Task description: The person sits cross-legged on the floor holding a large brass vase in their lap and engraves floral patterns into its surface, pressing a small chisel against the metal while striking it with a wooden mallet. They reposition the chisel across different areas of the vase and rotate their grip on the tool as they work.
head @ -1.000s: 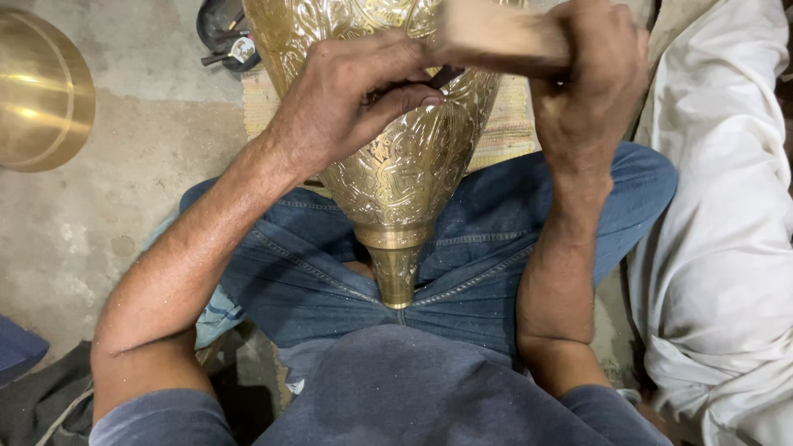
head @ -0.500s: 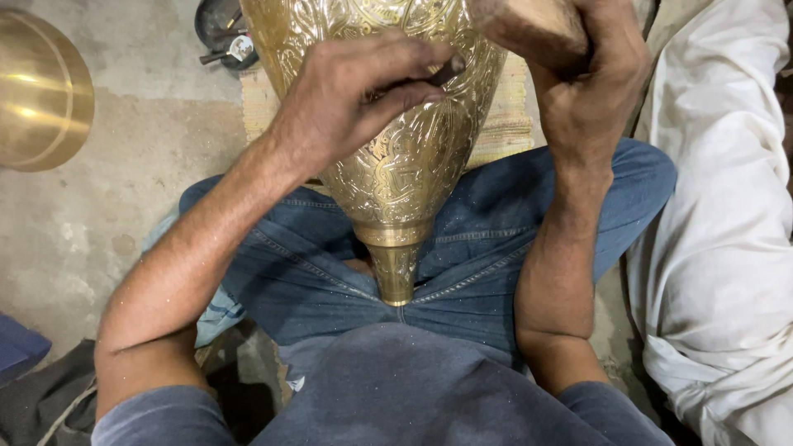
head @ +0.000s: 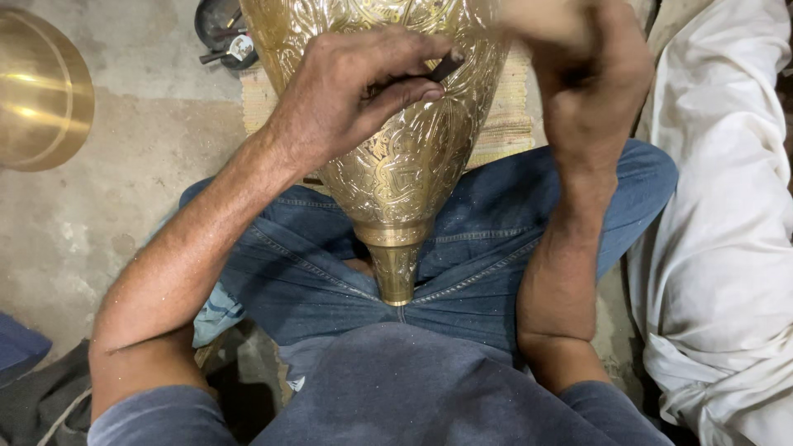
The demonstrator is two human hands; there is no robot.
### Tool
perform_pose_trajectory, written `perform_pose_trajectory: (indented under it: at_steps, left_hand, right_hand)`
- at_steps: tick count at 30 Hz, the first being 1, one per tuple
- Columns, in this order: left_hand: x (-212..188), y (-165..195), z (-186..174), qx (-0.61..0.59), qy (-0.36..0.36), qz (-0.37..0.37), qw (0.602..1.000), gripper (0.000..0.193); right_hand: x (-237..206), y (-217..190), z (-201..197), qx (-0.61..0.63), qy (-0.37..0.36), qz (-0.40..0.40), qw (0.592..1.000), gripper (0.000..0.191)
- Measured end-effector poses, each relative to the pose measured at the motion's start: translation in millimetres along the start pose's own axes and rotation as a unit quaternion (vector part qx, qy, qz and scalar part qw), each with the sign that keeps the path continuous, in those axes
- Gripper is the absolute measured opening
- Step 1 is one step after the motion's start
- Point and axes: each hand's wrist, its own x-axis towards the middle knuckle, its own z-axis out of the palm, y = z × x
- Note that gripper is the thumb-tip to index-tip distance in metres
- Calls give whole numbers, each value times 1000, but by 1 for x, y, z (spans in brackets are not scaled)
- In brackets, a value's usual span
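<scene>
The floor [head: 149, 165] is bare, stained concrete, with a woven straw mat [head: 504, 124] spread under the work. A tall engraved brass vase [head: 396, 165] lies tipped toward the person, its long axis running from the top of the view down to the lap, the narrow neck [head: 396, 268] wedged between the thighs in blue jeans [head: 314, 272]. The left hand [head: 355, 91] rests across the vase's belly, its fingers [head: 405, 91] closed narrowly around a small dark chisel [head: 442, 68] whose tip presses on the brass, pointing up and to the right. The right hand [head: 591, 74] is raised just to the right of that tool, blurred, its fingers wrapped around a pale wooden mallet [head: 529, 16]; it is above the chisel's free end and close by it. A brass bowl [head: 41, 91] sits well apart at the far left, a small dish of tools [head: 223, 33] near the mat, and white cloth [head: 727, 248] lies along the right.
</scene>
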Motion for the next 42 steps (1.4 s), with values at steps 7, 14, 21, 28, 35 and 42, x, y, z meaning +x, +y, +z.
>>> perform_pose_trajectory:
  at_steps: [7, 14, 21, 28, 35, 42]
  left_hand:
    - [4, 0, -5, 2, 6, 16, 1000, 29]
    - [5, 4, -6, -5, -4, 4, 1000, 27]
    - [7, 2, -8, 2, -5, 11, 1000, 28]
    - [5, 3, -7, 7, 2, 25, 1000, 34]
    - [6, 1, -4, -37, 17, -14, 999, 31]
    - [4, 2, -2, -23, 12, 1, 1000, 32]
  right_hand:
    - [-6, 6, 2, 46, -35, 49, 997, 28]
    - [-17, 23, 11, 4, 30, -87, 996, 48]
    - [-5, 9, 4, -22, -31, 2, 999, 33]
    - [1, 0, 3, 60, -36, 100, 993, 26]
    - [-7, 5, 11, 132, -53, 231, 962, 45]
    - [-18, 32, 17, -3, 16, -72, 997, 54]
